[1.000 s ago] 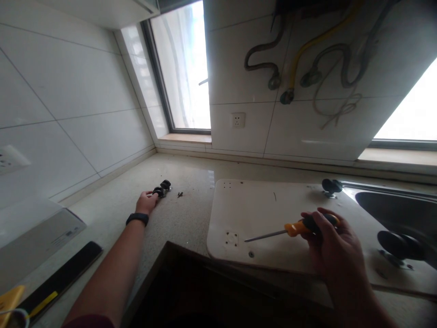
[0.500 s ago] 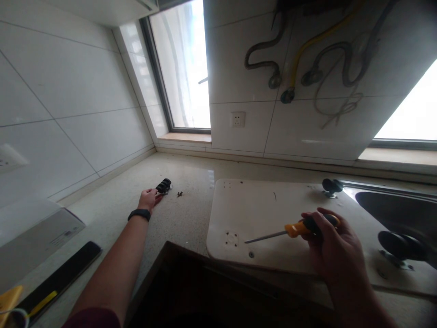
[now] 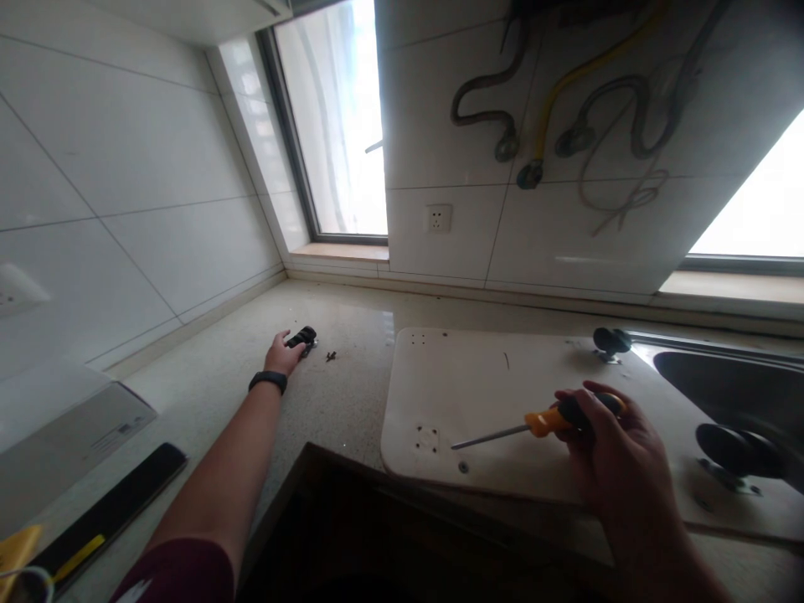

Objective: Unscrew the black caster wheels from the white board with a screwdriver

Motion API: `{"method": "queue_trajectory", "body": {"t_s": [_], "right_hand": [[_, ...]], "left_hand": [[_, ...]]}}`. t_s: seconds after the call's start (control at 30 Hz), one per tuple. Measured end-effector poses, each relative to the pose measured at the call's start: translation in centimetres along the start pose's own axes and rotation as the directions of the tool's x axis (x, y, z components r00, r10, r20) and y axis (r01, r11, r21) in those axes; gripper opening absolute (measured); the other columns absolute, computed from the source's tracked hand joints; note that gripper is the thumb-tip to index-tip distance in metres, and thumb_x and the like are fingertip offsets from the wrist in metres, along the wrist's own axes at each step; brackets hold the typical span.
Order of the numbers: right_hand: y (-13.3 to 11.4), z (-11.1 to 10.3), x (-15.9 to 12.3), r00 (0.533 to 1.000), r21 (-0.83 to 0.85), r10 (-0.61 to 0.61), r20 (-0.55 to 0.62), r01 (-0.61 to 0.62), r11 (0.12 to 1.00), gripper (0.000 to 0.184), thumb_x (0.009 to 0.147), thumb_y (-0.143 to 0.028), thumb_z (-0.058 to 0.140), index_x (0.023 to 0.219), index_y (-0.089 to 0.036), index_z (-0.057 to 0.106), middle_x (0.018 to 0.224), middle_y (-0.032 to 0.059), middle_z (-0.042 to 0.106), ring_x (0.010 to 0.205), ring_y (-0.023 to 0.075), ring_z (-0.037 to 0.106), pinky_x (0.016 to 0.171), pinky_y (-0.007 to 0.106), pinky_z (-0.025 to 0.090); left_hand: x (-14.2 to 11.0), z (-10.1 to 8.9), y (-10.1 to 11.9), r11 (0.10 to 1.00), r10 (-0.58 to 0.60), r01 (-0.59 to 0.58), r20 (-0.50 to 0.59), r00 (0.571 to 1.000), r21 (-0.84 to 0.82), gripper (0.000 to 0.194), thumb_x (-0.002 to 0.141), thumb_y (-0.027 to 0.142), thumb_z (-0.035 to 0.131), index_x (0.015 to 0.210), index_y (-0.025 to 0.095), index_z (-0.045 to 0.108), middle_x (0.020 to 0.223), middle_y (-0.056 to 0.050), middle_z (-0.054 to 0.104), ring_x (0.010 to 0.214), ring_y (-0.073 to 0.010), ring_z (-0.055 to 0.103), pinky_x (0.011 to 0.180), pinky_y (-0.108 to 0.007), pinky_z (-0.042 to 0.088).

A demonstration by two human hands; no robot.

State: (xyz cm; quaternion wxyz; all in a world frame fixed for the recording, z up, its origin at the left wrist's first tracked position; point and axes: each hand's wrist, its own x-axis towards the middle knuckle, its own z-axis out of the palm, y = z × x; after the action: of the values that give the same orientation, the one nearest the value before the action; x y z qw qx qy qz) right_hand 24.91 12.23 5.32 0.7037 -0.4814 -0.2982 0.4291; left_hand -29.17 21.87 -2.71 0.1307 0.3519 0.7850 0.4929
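Observation:
My left hand (image 3: 282,355) stretches far across the stone counter (image 3: 219,385), its fingers closing on a small black caster wheel (image 3: 302,337). A few small dark screws (image 3: 330,357) lie just right of it. My right hand (image 3: 612,444) grips the orange and black handle of a screwdriver (image 3: 533,422), its shaft pointing left over a white board (image 3: 490,394) lying flat on the counter. Two black casters (image 3: 610,342) (image 3: 732,450) stand screwed to the board's right side. A black band wraps my left wrist.
A steel sink (image 3: 729,377) lies at the right under the board's end. A dark rectangular opening (image 3: 377,536) sits in front of me. A black phone (image 3: 106,511) and grey box (image 3: 63,435) lie at the left. Tiled walls, hoses and a socket (image 3: 438,219) stand behind.
My left hand has slid a little right and forward, onto the loose caster. The right hand and screwdriver have stayed still.

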Motion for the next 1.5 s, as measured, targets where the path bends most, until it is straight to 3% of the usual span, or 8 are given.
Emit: {"method": "queue_trajectory", "body": {"t_s": [0.17, 0.47, 0.67, 0.83, 1.13, 1.37, 1.5], "right_hand": [[-0.1, -0.2, -0.1, 1.000, -0.016, -0.001, -0.007, 0.001, 1.000, 0.053, 0.063, -0.046, 0.093, 0.105, -0.026, 0.067, 0.087, 0.0009, 0.077, 0.065, 0.0134, 0.066, 0.047, 0.017, 0.055], [-0.1, 0.1, -0.1, 1.000, -0.037, -0.007, 0.000, 0.007, 0.999, 0.053, 0.065, -0.046, 0.092, 0.106, -0.025, 0.067, 0.085, 0.0004, 0.076, 0.059, 0.0116, 0.063, 0.044, 0.017, 0.051], [0.3, -0.3, 0.2, 1.000, -0.058, -0.016, 0.008, 0.016, 0.998, 0.056, 0.064, -0.048, 0.092, 0.108, -0.025, 0.067, 0.088, 0.0009, 0.076, 0.060, 0.0118, 0.063, 0.044, 0.017, 0.051], [0.0, -0.1, -0.1, 1.000, -0.056, -0.006, 0.012, 0.006, 0.998, 0.059, 0.064, -0.050, 0.092, 0.108, -0.023, 0.066, 0.085, 0.0012, 0.075, 0.056, 0.0109, 0.060, 0.043, 0.018, 0.050], [0.1, -0.2, 0.1, 1.000, -0.064, 0.008, 0.013, -0.007, 0.998, 0.058, 0.062, -0.049, 0.093, 0.108, -0.026, 0.067, 0.089, 0.0015, 0.075, 0.060, 0.0120, 0.062, 0.044, 0.018, 0.051], [-0.1, -0.1, 0.0, 1.000, -0.070, 0.004, 0.026, -0.002, 0.998, 0.055, 0.066, -0.051, 0.090, 0.108, -0.025, 0.065, 0.086, 0.0019, 0.074, 0.055, 0.0116, 0.059, 0.042, 0.020, 0.049], [0.0, -0.2, 0.1, 1.000, -0.087, -0.001, 0.011, 0.002, 0.996, 0.056, 0.063, -0.049, 0.092, 0.108, -0.025, 0.066, 0.089, 0.0021, 0.074, 0.062, 0.0133, 0.062, 0.044, 0.019, 0.051]], "left_hand": [[1.3, 0.5, -0.6, 0.989, 0.024, -0.027, 0.020, 1.000, 0.147, 0.044, 0.087, 0.033, 0.075, 0.125, 0.013, 0.065, 0.119, -0.014, 0.073, 0.106, -0.0273, 0.071, 0.095, -0.046, 0.056], [4.4, 1.3, -1.0, 0.923, 0.100, -0.132, 0.105, 0.989, 0.361, 0.069, 0.080, 0.036, 0.077, 0.143, 0.014, 0.059, 0.133, -0.019, 0.070, 0.124, -0.0350, 0.066, 0.103, -0.041, 0.051], [6.3, 2.6, -1.2, 0.873, 0.105, -0.183, 0.193, 0.976, 0.451, 0.057, 0.088, 0.042, 0.074, 0.137, 0.015, 0.063, 0.135, -0.019, 0.069, 0.123, -0.0319, 0.066, 0.105, -0.047, 0.049], [6.8, 2.5, -1.6, 0.854, 0.128, -0.235, 0.251, 0.960, 0.463, 0.051, 0.091, 0.042, 0.072, 0.134, 0.015, 0.064, 0.130, -0.015, 0.071, 0.117, -0.0284, 0.068, 0.102, -0.048, 0.051], [7.1, 1.0, -2.9, 0.862, 0.147, -0.316, 0.401, 0.904, 0.397, 0.048, 0.092, 0.035, 0.073, 0.135, 0.016, 0.061, 0.118, -0.011, 0.074, 0.098, -0.0225, 0.072, 0.089, -0.040, 0.057], [6.8, 1.4, -3.1, 0.857, 0.162, -0.317, 0.373, 0.914, 0.405, 0.054, 0.090, 0.044, 0.073, 0.131, 0.013, 0.057, 0.124, -0.016, 0.071, 0.106, -0.0245, 0.070, 0.091, -0.036, 0.054], [6.6, 1.7, -2.9, 0.847, 0.160, -0.306, 0.340, 0.927, 0.435, 0.052, 0.091, 0.043, 0.073, 0.130, 0.013, 0.057, 0.123, -0.015, 0.072, 0.107, -0.0253, 0.069, 0.092, -0.037, 0.053]]}}
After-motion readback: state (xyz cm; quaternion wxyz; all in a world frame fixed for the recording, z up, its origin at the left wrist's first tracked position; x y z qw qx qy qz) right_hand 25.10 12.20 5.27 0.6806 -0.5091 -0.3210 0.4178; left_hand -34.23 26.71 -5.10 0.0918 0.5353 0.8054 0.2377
